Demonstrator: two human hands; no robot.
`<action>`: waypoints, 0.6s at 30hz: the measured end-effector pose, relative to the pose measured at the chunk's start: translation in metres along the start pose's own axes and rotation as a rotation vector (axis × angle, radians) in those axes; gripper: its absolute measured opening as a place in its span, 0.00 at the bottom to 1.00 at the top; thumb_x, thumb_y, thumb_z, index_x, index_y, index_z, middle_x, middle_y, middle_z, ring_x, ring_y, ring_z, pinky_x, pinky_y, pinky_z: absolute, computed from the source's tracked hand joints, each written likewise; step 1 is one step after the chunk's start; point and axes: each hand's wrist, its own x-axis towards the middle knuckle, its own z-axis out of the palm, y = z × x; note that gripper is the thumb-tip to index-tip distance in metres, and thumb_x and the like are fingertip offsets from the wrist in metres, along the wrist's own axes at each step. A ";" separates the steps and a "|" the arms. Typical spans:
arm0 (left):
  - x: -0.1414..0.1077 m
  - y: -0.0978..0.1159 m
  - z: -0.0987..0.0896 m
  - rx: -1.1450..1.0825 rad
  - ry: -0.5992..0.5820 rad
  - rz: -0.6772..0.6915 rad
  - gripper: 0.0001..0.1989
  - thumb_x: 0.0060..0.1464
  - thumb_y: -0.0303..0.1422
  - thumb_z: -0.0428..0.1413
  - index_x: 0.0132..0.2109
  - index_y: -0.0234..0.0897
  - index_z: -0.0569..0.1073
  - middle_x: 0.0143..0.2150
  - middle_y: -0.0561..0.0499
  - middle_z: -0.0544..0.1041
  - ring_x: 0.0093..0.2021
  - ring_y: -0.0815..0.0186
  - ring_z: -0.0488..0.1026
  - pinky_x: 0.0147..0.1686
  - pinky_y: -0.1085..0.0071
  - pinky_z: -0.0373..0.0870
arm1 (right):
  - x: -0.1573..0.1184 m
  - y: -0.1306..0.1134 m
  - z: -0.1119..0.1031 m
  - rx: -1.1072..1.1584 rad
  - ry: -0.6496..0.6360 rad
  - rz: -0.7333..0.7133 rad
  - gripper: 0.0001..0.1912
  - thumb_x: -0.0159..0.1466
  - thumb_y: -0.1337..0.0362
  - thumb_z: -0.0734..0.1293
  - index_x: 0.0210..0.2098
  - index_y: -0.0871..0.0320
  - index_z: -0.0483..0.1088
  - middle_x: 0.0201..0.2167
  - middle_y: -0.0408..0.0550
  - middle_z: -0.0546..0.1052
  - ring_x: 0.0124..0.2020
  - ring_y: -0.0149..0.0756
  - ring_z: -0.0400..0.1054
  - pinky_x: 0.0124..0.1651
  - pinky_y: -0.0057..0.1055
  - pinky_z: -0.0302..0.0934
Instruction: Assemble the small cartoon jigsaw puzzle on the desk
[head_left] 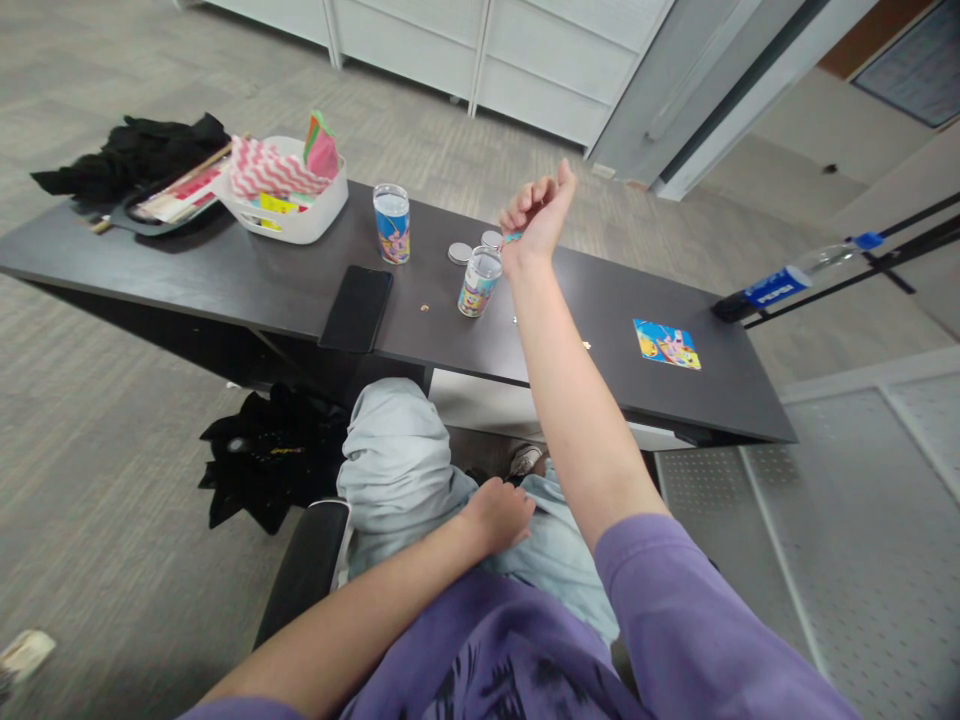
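Observation:
My right hand (541, 215) is raised over the table with its fingers curled and thumb up. A small teal and red bit (512, 238) shows at the edge of its palm, too small to name. Just below and left of this hand stands a clear can with a cartoon print (478, 285), its top uncovered. Two round silvery lids (460, 253) lie behind the can. My left hand (501, 515) rests on my lap, closed, with its fingers curled out of sight. Small light pieces (424, 308) are scattered on the tabletop.
On the dark table (442, 345) stand another cartoon-print can (393, 228) and a white basket (307, 222) of packets. A black phone (357, 308) lies at the near edge. To the right are a cartoon picture card (667, 344) and a Pepsi bottle (780, 287) lying tilted.

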 end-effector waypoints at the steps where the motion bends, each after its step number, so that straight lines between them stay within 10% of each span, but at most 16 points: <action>1: 0.000 0.000 0.000 -0.002 0.001 0.000 0.21 0.85 0.45 0.72 0.71 0.37 0.85 0.68 0.40 0.88 0.63 0.49 0.89 0.65 0.45 0.93 | 0.001 0.001 -0.001 -0.024 -0.002 -0.004 0.41 0.94 0.30 0.57 0.30 0.47 0.54 0.25 0.38 0.58 0.24 0.35 0.45 0.23 0.28 0.46; 10: -0.007 -0.006 -0.007 -0.014 0.046 -0.005 0.19 0.84 0.44 0.73 0.69 0.37 0.86 0.66 0.41 0.89 0.62 0.50 0.90 0.64 0.46 0.94 | 0.035 -0.011 -0.041 -0.337 -0.164 -0.287 0.48 0.76 0.05 0.45 0.36 0.43 0.49 0.28 0.38 0.60 0.28 0.40 0.50 0.31 0.40 0.56; 14: -0.014 -0.013 -0.021 -0.016 0.128 0.022 0.14 0.86 0.43 0.71 0.65 0.39 0.87 0.63 0.42 0.90 0.60 0.52 0.90 0.64 0.48 0.93 | 0.033 -0.053 -0.126 -0.578 -0.129 -0.487 0.46 0.77 0.07 0.51 0.34 0.42 0.52 0.28 0.39 0.62 0.29 0.40 0.56 0.33 0.41 0.57; 18: -0.028 -0.020 -0.045 -0.018 0.286 0.064 0.11 0.88 0.42 0.68 0.64 0.42 0.88 0.64 0.43 0.90 0.60 0.54 0.89 0.66 0.50 0.92 | -0.007 -0.091 -0.230 -1.218 -0.105 -0.474 0.33 0.80 0.22 0.64 0.42 0.44 0.68 0.42 0.52 0.83 0.46 0.51 0.81 0.60 0.54 0.82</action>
